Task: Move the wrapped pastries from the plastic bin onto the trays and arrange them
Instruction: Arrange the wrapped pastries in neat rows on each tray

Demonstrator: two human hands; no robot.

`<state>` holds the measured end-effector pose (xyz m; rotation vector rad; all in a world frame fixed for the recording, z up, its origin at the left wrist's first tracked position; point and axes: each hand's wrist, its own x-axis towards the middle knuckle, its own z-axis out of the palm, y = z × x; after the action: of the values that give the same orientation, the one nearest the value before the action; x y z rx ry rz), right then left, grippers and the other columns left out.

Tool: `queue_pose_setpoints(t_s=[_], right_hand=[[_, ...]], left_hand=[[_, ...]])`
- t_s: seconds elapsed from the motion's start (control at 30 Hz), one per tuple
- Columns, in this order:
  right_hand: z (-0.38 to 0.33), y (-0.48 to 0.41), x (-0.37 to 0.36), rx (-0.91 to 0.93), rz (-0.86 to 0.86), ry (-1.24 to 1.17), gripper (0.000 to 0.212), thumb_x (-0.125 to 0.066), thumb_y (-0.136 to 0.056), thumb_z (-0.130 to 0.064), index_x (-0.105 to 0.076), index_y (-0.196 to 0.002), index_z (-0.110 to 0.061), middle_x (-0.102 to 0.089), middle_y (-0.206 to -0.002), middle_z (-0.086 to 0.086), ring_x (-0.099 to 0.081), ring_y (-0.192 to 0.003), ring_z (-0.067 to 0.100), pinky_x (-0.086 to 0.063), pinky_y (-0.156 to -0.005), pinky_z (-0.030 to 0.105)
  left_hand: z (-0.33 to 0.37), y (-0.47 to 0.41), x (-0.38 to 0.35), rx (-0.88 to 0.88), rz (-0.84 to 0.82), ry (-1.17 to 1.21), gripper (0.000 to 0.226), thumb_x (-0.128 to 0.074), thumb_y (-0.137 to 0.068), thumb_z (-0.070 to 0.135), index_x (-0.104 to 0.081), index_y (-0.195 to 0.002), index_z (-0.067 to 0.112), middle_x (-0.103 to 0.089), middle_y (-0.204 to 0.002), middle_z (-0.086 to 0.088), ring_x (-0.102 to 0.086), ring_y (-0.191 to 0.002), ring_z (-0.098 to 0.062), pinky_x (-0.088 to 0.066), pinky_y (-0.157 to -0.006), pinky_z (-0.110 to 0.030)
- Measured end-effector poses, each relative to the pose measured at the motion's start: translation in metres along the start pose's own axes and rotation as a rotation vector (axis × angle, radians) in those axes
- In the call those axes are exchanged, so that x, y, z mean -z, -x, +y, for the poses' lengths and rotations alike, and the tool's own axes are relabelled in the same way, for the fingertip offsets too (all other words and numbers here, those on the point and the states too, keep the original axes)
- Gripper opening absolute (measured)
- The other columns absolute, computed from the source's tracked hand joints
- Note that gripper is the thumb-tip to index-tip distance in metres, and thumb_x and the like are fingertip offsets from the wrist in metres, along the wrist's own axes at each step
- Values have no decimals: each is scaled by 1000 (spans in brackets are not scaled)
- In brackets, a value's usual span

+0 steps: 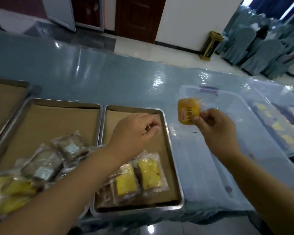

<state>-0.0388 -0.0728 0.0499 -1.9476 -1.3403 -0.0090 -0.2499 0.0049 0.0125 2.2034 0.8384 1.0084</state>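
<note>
So right now my right hand (215,126) is pinching one wrapped pastry (188,111) by the edge of its wrapper, thumb and fingertips curled onto it. It's hanging in the air over the clear plastic bin (210,167). My left hand (134,133) hovers just off to the left of it, fingers loosely curled, and as far as I can tell there's nothing in them.

How I'd do this bit well: swing the pastry left over the rim of the tray (119,116) that's under my left fingers and lay it flat, label up. It should go in line with the yellow pastries (126,182) sitting on my wrist's side of that tray. A corner pinch lets it swing, so I'd lower it slowly and use the free left fingers to square it up. The wrappers look slippery, so no dropping.

What's in what:
- The bin under my right fingers looks pretty much emptied, apart from a dark speck on the bottom.
- The tray under my left fingers is paper-lined, with a couple of yellow ones at the near end and plenty of bare paper past my fingertips.
- The next tray (58,119) further left has brown wrapped pastries (71,146) and more yellow ones piled loosely.
- The container right of my right hand is too blurry to call.
</note>
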Motion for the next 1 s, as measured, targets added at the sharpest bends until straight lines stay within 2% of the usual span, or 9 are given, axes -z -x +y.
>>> queue_pose_setpoints(t_s=[0.1,0.17,0.23,0.33,0.43,0.63,0.77,0.87,1.0], right_hand=[[-76,42,-63,21,-118,-151,22,-71,-80,-23,-54,-66,-25,-57,-59,-7,-49,-54,4,-35,-50,10],[-126,76,-113,5,-229,-299,24,-68,-83,-21,-55,-66,-33,-58,-61,-13,-50,-54,-2,-38,-50,9],[-172,114,-165,-59,-338,-413,18,-65,-86,-22,-58,-71,-30,-59,-65,-10,-51,-59,0,-45,-56,19],[-236,168,-238,-80,-404,-504,18,-62,-87,-19,-59,-70,-26,-60,-65,-12,-53,-60,1,-42,-55,15],[-298,214,-294,-176,-573,-655,17,-60,-89,-16,-58,-73,-13,-54,-62,-5,-46,-55,5,-40,-53,22],[-380,260,-347,-156,-817,-689,15,-59,-91,-17,-61,-76,-17,-59,-69,-1,-53,-65,10,-44,-63,32],[-408,266,-373,-223,-859,-759,14,-62,-88,-12,-62,-94,-24,-67,-83,-5,-62,-78,7,-49,-65,14],[-420,261,-397,-261,-869,-766,19,-60,-89,-14,-58,-105,-23,-64,-96,1,-61,-87,13,-50,-72,19],[-443,248,-435,-260,-873,-770,13,-56,-92,-20,-60,-102,-29,-63,-101,4,-60,-89,16,-51,-72,24]], left_hand=[[-36,36,54,210,-6,-20,44,-59,-84,41,-46,-125,30,-57,-101,18,-53,-77,-2,-44,-65,-28],[-65,69,92,317,1,-34,55,-59,-84,49,-35,-131,34,-52,-103,20,-55,-79,-3,-41,-63,-26],[-95,109,134,417,17,-27,51,-56,-84,51,-36,-129,35,-56,-101,18,-56,-78,-4,-45,-65,-28],[-139,172,199,561,70,-8,46,-55,-84,49,-43,-125,31,-63,-102,10,-60,-83,-10,-50,-74,-36],[-174,231,264,667,142,-23,40,-61,-81,46,-51,-115,29,-63,-101,9,-60,-89,-11,-51,-78,-37],[-208,303,356,756,167,69,36,-71,-79,33,-50,-109,30,-58,-98,15,-57,-90,-3,-49,-76,-24],[-224,327,391,799,278,113,34,-74,-77,25,-54,-105,31,-59,-97,19,-59,-89,-1,-49,-76,-19],[-241,339,411,856,387,149,29,-75,-74,18,-57,-91,33,-64,-93,13,-62,-88,-8,-51,-77,-28],[-263,343,434,906,426,142,28,-77,-72,15,-60,-86,33,-66,-89,13,-63,-86,-7,-52,-75,-24]])
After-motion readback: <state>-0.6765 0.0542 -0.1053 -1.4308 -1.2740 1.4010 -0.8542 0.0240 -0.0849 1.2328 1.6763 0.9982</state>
